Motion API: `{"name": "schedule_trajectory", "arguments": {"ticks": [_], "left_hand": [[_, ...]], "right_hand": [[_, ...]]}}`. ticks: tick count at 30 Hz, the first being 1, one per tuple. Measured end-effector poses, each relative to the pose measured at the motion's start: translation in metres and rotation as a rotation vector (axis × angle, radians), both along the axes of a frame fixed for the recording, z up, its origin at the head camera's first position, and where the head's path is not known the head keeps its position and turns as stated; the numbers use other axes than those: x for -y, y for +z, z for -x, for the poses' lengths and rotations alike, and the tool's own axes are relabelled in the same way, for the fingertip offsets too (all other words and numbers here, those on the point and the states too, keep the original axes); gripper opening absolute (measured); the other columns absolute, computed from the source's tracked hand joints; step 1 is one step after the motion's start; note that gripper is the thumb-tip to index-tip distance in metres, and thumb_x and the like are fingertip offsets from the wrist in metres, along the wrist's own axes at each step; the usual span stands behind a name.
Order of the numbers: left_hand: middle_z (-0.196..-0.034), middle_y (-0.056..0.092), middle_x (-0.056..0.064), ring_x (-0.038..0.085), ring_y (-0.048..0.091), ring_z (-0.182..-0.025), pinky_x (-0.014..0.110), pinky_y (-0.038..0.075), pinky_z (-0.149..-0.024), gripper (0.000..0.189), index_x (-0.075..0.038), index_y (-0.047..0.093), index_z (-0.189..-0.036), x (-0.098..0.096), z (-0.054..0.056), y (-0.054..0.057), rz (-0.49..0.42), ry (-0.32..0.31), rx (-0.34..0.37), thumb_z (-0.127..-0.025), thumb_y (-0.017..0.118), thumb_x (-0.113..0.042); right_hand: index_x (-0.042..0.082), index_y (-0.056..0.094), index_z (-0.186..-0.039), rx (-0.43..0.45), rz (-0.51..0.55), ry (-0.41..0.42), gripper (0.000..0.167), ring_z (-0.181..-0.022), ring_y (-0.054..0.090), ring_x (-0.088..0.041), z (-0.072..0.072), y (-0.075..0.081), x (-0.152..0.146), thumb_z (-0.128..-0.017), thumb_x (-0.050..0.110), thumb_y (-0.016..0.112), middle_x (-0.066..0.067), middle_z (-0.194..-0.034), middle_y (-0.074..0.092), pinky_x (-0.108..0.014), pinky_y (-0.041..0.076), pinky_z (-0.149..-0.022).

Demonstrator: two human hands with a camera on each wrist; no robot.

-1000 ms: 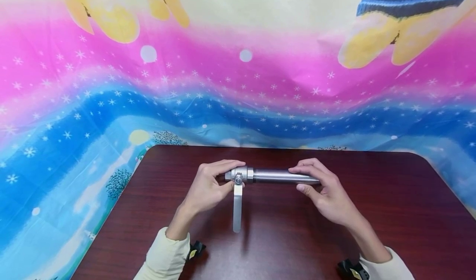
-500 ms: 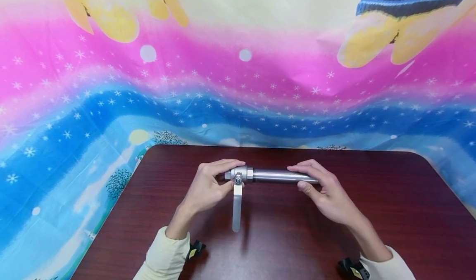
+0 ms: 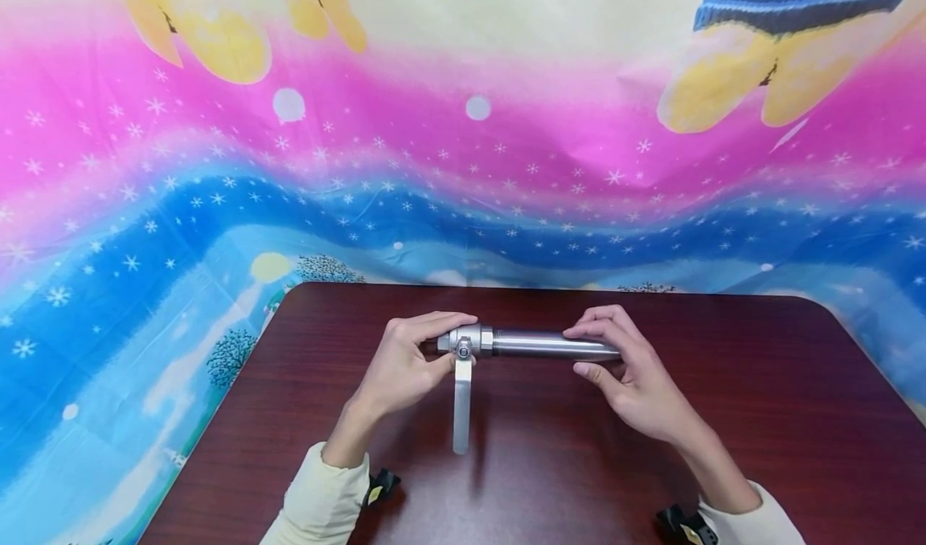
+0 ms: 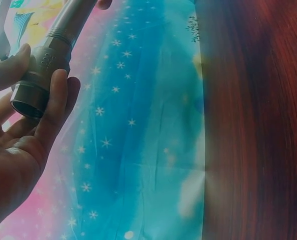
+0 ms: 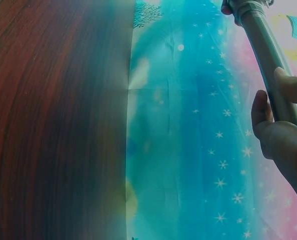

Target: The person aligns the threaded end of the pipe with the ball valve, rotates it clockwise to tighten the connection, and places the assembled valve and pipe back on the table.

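A silver metal ball valve (image 3: 466, 338) with a long flat lever handle (image 3: 461, 408) pointing toward the person is held level above the table. Its body is gripped by my left hand (image 3: 401, 364), thumb on the near side and fingers over the far side. In the left wrist view the valve's round open end (image 4: 30, 100) faces the camera. A straight steel pipe (image 3: 531, 343) with a threaded end joins the valve's right side. Around the pipe's right part, my right hand (image 3: 640, 380) has its fingers on top and its thumb on the near side; the palm hides the pipe's far end.
Beneath the hands is a dark reddish wooden table (image 3: 550, 465) with rounded back corners. Behind it hangs a pink and blue snowflake-printed cloth (image 3: 506, 175), which also runs along the left side. Each wrist carries a black strap, the left strap (image 3: 382, 487) near the cuff.
My right fingers and thumb have shifted slightly on the pipe, the thumb now a little lower and farther from it. My left hand and the valve stay almost still.
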State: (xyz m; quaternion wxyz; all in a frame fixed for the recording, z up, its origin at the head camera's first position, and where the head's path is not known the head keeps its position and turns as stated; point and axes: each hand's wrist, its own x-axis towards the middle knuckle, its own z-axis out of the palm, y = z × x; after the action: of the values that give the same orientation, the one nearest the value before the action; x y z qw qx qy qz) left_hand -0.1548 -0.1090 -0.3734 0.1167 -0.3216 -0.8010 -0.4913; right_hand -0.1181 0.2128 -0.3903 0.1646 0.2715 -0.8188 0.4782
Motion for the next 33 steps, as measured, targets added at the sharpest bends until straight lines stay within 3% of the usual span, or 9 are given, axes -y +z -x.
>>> {"name": "schedule_trajectory", "arguments": {"ticks": [4, 9, 22, 29, 33], "left_hand": [[-0.124, 0.080, 0.008, 0.015, 0.071, -0.100, 0.022, 0.059, -0.077, 0.053, -0.010, 0.079, -0.128, 0.0000, -0.0003, 0.0006, -0.003, -0.002, 0.001, -0.081, 0.073, 0.013], [-0.125, 0.080, 0.007, 0.016, 0.071, -0.102, 0.022, 0.059, -0.079, 0.053, -0.011, 0.079, -0.128, 0.0004, 0.0007, -0.0011, -0.003, -0.003, 0.003, -0.081, 0.073, 0.013], [-0.125, 0.079, 0.008, 0.016, 0.072, -0.104, 0.021, 0.060, -0.079, 0.052, -0.010, 0.080, -0.127, -0.0001, 0.0006, -0.0003, -0.014, -0.009, -0.002, -0.081, 0.073, 0.014], [-0.123, 0.080, 0.009, 0.016, 0.072, -0.102, 0.023, 0.062, -0.080, 0.050, -0.008, 0.080, -0.126, -0.0014, 0.0008, -0.0012, -0.019, -0.036, 0.003, -0.082, 0.073, 0.013], [-0.123, 0.080, 0.009, 0.017, 0.073, -0.105, 0.024, 0.062, -0.082, 0.050, -0.008, 0.080, -0.126, -0.0021, 0.0009, -0.0019, -0.009, -0.027, 0.009, -0.082, 0.073, 0.013]], "right_hand": [[0.013, 0.073, -0.126, -0.053, -0.016, -0.016, 0.053, -0.113, 0.056, -0.004, 0.0011, -0.0002, 0.0009, -0.084, -0.018, 0.078, -0.001, -0.122, 0.059, -0.010, 0.049, -0.088], [0.012, 0.073, -0.128, -0.058, -0.023, -0.018, 0.054, -0.116, 0.057, -0.003, 0.0025, -0.0013, -0.0001, -0.083, -0.018, 0.078, 0.000, -0.123, 0.063, -0.009, 0.047, -0.094], [0.016, 0.073, -0.133, -0.037, -0.050, -0.033, 0.052, -0.120, 0.060, -0.002, 0.0032, -0.0008, -0.0023, -0.089, -0.012, 0.076, 0.002, -0.129, 0.067, -0.011, 0.045, -0.097], [0.018, 0.071, -0.136, 0.034, -0.053, -0.022, 0.040, -0.105, 0.066, -0.002, 0.0016, -0.0006, -0.0028, -0.101, -0.003, 0.066, 0.002, -0.128, 0.067, -0.016, 0.056, -0.089], [0.018, 0.069, -0.138, 0.055, -0.067, -0.054, 0.044, -0.114, 0.060, -0.004, 0.0000, -0.0002, -0.0005, -0.098, 0.000, 0.073, 0.001, -0.135, 0.062, -0.013, 0.051, -0.091]]}}
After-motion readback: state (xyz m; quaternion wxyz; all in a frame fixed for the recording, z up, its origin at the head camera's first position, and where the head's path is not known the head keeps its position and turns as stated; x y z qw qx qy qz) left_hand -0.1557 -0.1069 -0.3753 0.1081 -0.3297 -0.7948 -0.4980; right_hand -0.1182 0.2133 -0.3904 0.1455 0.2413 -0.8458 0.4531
